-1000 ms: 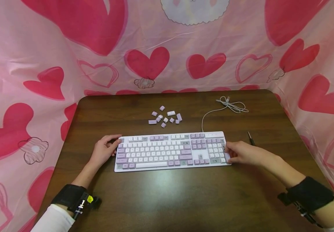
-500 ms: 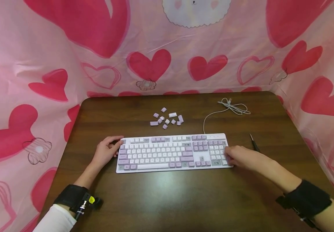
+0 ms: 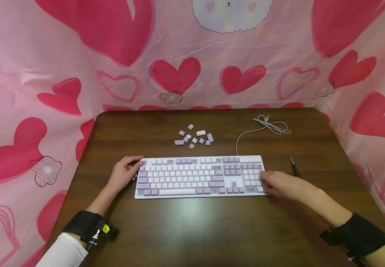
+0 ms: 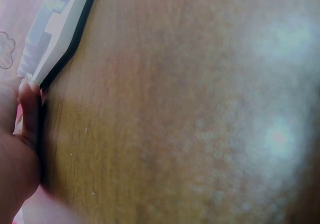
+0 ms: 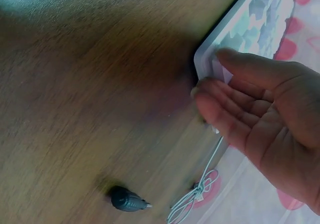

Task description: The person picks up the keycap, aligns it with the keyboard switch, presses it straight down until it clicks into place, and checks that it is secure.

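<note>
A white and lilac computer keyboard (image 3: pixel 177 191) lies flat on the table, with grey gaps where keycaps are off. At its upper left corner, my left hand (image 3: pixel 120 174) pinches the edge, the thumb on top; the left wrist view shows fingertips at the keyboard's end (image 4: pixel 62 41). My right hand (image 3: pixel 284 184) grips the right end by the number pad. In the right wrist view its thumb (image 5: pixel 250 66) lies over a lilac keycap (image 5: pixel 215 70) and the curled fingers meet the side edge. Several loose lilac and white keycaps, one a long lilac keycap (image 3: pixel 179 142), lie behind the keyboard.
From the keyboard's back edge a white cable (image 3: pixel 242 134) leads to a tied coil (image 3: pixel 274 128). A slim tool with a black handle (image 3: pixel 296 171) and metal tip lies beyond my right hand. Pink heart-print cloth (image 3: pixel 129 122) hangs around the brown table (image 3: pixel 186 230).
The right hand's fingers have closed in over the keyboard's right end, covering a lilac keycap visible earlier. The left hand stays at its corner. The head view has shifted slightly.
</note>
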A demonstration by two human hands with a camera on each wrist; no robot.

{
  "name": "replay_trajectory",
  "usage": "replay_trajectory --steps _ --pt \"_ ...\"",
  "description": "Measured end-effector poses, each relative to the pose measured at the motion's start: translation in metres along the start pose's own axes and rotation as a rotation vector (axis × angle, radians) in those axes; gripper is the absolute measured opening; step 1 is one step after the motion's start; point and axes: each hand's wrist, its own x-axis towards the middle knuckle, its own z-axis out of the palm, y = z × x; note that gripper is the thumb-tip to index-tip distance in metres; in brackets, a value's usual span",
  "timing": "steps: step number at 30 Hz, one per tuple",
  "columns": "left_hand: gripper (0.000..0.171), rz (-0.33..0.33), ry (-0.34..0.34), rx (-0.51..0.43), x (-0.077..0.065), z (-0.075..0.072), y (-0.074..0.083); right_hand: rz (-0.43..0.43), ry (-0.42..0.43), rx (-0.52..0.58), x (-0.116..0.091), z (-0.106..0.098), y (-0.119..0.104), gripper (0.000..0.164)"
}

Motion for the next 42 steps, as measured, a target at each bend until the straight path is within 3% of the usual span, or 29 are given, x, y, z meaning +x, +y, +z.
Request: replay_trajectory --steps 8,14,24,30,35,42 --pt "0.041 -0.012 -0.008 0.006 0.003 -0.002 0.001 0.031 0.019 -0.036 0.001 -0.001 -0.002 0.030" --pt "0.042 -0.033 -0.014 0.014 0.004 -0.003 -0.001 -0.014 0.033 -0.057 0.004 -0.002 -0.002 0.028" --pt "0.039 0.002 0.001 0.019 0.002 0.001 -0.001 -0.001 -0.055 0.001 0.018 -0.023 0.000 0.015" --pt "0.037 0.005 0.012 0.015 0.001 0.002 0.000 -0.042 0.058 -0.036 0.039 -0.034 0.006 0.016" --pt "0.038 0.000 0.003 0.017 0.000 0.001 0.001 -0.064 0.083 -0.047 0.062 -0.043 0.004 0.013" --pt "0.038 -0.009 0.006 0.012 -0.001 0.001 0.000 -0.164 0.139 -0.104 0.102 -0.057 -0.005 0.010"
